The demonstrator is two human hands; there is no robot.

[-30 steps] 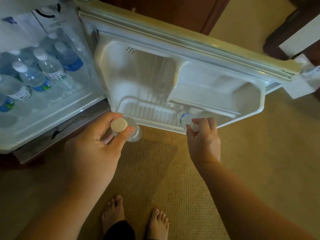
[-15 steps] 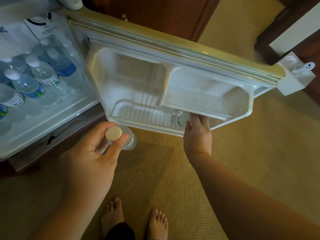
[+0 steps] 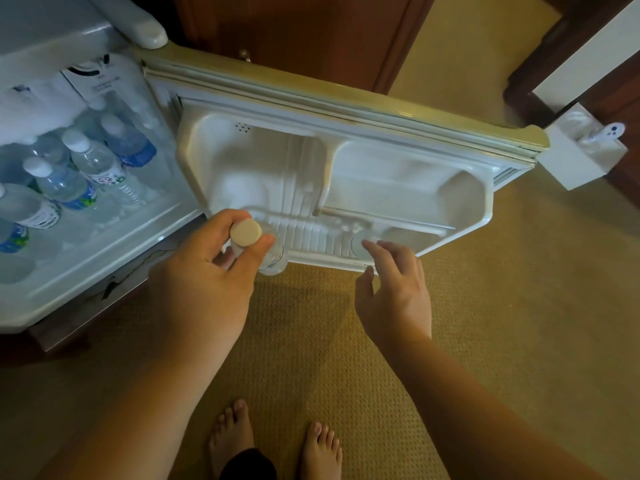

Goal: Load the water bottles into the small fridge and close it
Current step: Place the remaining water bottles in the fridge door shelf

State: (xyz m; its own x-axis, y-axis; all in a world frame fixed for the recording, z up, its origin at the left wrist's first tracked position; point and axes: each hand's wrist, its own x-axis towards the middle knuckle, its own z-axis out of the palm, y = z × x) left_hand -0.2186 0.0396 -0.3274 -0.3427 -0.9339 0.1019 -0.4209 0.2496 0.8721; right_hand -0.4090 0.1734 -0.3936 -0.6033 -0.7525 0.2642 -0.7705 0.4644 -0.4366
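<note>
The small white fridge (image 3: pixel 104 271) stands open at the left, with several water bottles (image 3: pixel 86 168) lying inside. Its door (image 3: pixel 346 109) swings out toward me, inner shelf (image 3: pixel 311 237) facing up. My left hand (image 3: pixel 204 289) grips a clear bottle with a cream cap (image 3: pixel 246 232) by the neck, at the shelf's left front edge. A second bottle (image 3: pixel 358 242) stands in the door shelf to the right. My right hand (image 3: pixel 391 292) hovers just in front of it, fingers spread, holding nothing.
Tan carpet (image 3: pixel 502 306) covers the floor below the door, and my bare feet (image 3: pixel 277 441) stand on it. Dark wooden cabinet (image 3: pixel 311 32) rises behind the fridge. A white box (image 3: pixel 578 161) sits beside the door's far right corner.
My right hand let go of the bottle in the door shelf and drew back, fingers opening. My left hand carried its bottle up to the shelf's left edge.
</note>
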